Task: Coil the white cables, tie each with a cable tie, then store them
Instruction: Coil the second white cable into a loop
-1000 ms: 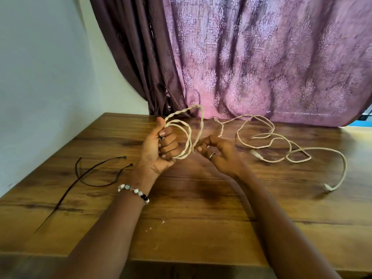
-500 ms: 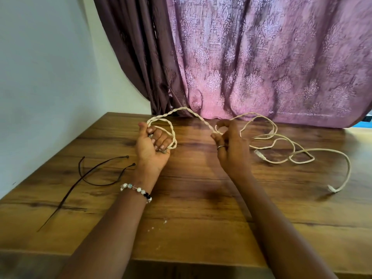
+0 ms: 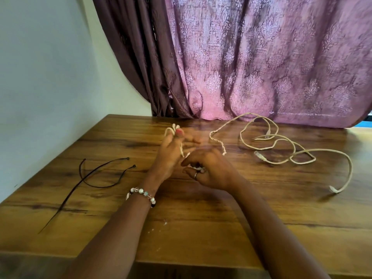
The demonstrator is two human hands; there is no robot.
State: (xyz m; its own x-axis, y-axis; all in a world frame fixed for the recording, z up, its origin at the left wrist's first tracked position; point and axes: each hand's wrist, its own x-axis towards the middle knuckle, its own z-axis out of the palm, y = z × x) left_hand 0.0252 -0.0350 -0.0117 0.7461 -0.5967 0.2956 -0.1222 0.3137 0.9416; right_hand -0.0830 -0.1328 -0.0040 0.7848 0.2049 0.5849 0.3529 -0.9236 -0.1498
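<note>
Nearest along the warm brown, wood-grained bench point(image 3: 201, 228), two bare forearms reach in, the left one wearing a bracelet of pale round beads point(image 3: 142, 193). The right hand point(image 3: 209, 170) is curled, and small pale pieces show inside its fingers; whether these are the cable's plug cannot be told, since the hand is blurred. Just left of it and slightly farther, the left hand point(image 3: 171, 152) is raised with a few small loops of thin, cream-white twisted cable point(image 3: 218, 142) held over its fingers, one strand running down across the palm.

The coiling is judged to be only begun. It is done well if each new turn is laid the same size as the last, the twist is let out of the cord as it is drawn in, and the finished loops are kept pinched so they do not spring apart.

Left of the hands, thin black plastic cable ties point(image 3: 94, 174) lie crossed and curved, within reach for the tying. Right of the hands and farther back, the rest of the cream-white flexible cable point(image 3: 281, 146) sprawls in loose, limp loops with plug ends showing. Farthest, a mauve patterned fabric curtain point(image 3: 261, 57) hangs in soft folds to the bench edge.
</note>
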